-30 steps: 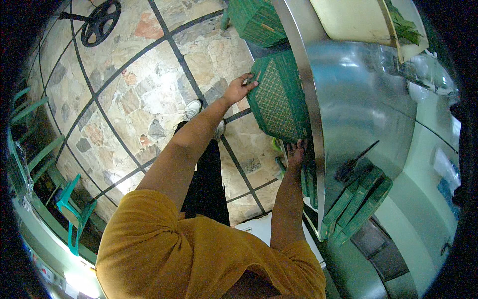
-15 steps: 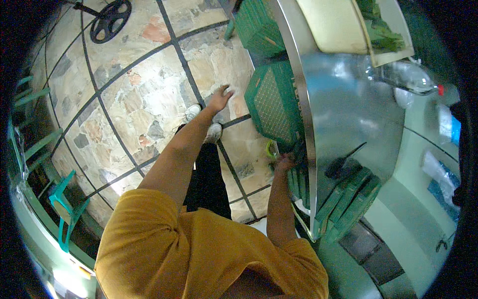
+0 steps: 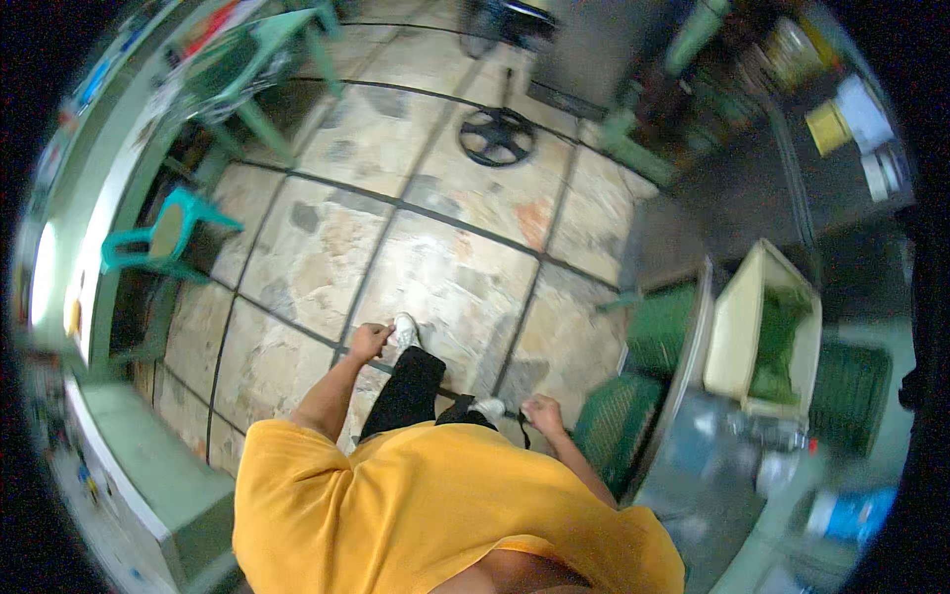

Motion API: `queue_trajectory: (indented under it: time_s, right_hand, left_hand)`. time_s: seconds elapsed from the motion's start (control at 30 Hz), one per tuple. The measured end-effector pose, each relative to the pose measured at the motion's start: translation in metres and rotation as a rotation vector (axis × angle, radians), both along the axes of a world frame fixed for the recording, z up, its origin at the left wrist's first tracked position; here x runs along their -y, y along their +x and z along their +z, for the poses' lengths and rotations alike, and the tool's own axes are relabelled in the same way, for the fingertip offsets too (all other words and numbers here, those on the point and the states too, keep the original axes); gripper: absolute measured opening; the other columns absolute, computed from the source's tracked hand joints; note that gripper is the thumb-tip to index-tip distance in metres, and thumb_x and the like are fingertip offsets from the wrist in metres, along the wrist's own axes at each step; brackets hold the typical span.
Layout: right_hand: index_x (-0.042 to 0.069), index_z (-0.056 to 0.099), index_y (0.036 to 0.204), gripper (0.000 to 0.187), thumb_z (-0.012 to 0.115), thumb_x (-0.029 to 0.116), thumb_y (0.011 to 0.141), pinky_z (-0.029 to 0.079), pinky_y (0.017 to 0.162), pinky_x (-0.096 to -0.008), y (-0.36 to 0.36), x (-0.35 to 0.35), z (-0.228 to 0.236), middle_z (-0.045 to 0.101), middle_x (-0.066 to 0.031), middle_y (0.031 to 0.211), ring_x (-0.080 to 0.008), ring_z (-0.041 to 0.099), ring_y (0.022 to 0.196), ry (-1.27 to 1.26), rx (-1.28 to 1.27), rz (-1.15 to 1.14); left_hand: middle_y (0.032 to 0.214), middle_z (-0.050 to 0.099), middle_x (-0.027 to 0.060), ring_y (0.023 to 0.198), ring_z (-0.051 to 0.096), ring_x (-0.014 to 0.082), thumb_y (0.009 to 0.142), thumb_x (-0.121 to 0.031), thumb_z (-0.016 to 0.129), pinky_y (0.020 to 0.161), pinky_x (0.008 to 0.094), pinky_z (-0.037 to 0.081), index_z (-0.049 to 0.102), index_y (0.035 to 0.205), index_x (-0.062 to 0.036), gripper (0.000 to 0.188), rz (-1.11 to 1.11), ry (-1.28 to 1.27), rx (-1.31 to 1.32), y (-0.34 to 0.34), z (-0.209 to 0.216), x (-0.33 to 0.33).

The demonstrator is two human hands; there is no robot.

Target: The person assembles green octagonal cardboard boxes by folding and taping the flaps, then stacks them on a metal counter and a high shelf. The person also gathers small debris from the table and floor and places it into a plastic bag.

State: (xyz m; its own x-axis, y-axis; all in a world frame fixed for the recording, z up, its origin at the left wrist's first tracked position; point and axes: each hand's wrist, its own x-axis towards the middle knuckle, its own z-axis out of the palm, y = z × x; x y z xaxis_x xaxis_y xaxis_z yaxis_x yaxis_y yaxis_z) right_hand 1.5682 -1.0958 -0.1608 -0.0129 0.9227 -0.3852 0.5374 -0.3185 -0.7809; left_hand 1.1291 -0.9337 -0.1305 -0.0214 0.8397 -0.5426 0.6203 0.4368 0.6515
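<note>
Right hand (image 3: pixel 540 412) has come away from the table (image 3: pixel 683 470); head view swung left. Its fingers are curled; dark strip (image 3: pixel 523 432) hangs beside them, blurred, can't tell if gripped. Green box (image 3: pixel 616 421) sits just right, apart from hand. Left hand (image 3: pixel 370 342): fingers curled in, beside shoe (image 3: pixel 406 332).

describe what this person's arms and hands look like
Loose, short yellow sleeves of a plain yellow top cover the upper arms. Below them the forearms are uncovered. The left hand and right hand are ungloved; blur hides finer detail.
</note>
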Motion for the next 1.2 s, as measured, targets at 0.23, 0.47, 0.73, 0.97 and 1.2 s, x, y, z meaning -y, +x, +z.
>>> queue_trajectory:
  time_s: [0.23,0.47,0.73,0.97,1.2]
  right_hand:
    - [0.002,0.060,0.067,0.042,0.055,0.036,0.093,0.041,0.048,-0.0272,-0.216,-0.210,0.077,0.049,-0.0010,0.052,-0.0080,0.047,0.051,-0.130,-0.166,0.064]
    - [0.008,0.055,0.110,0.030,0.042,0.031,0.095,0.048,0.079,-0.0328,-0.513,-0.325,0.147,0.059,-0.0057,0.099,-0.0157,0.056,0.089,-0.296,-0.982,0.384]
    - [0.015,0.045,0.127,0.051,0.031,0.051,0.093,0.039,0.099,-0.0406,-0.681,-0.394,0.260,0.050,-0.0066,0.125,-0.0246,0.047,0.116,-0.860,-1.441,0.353]
    - [0.001,0.037,0.136,0.052,0.036,0.037,0.098,0.027,0.110,-0.0391,-0.798,-0.541,0.306,0.043,-0.0132,0.138,-0.0268,0.040,0.130,0.122,-1.076,0.482]
    - [0.010,0.053,0.128,0.039,0.042,0.021,0.093,0.023,0.109,-0.0521,-0.936,-0.681,0.282,0.046,-0.0153,0.135,-0.0381,0.038,0.130,1.299,-0.420,1.413]
  left_hand:
    - [0.083,0.065,0.0162,0.075,0.061,0.0303,0.092,-0.027,0.054,0.070,0.0395,0.048,0.062,0.101,-0.0082,0.022,0.033,0.283,0.081,-0.088,0.113,-0.022]
    - [0.102,0.063,0.0113,0.100,0.058,0.0333,0.085,-0.015,0.060,0.089,0.0430,0.042,0.060,0.113,-0.0104,0.028,-0.106,0.998,0.121,-0.179,0.225,-0.104]
    - [0.113,0.062,0.0118,0.115,0.050,0.0371,0.086,-0.026,0.051,0.097,0.0482,0.036,0.065,0.110,-0.0090,0.033,0.090,1.239,-0.207,-0.320,0.245,-0.175]
    - [0.134,0.050,0.0133,0.125,0.045,0.0338,0.095,-0.039,0.042,0.103,0.0495,0.032,0.052,0.129,-0.0112,0.045,0.496,0.362,0.195,-0.460,0.177,-0.283]
    - [0.122,0.058,0.0064,0.110,0.058,0.0230,0.097,-0.036,0.041,0.093,0.0391,0.046,0.051,0.124,-0.0098,0.039,0.965,0.395,1.609,-0.573,0.170,-0.452]
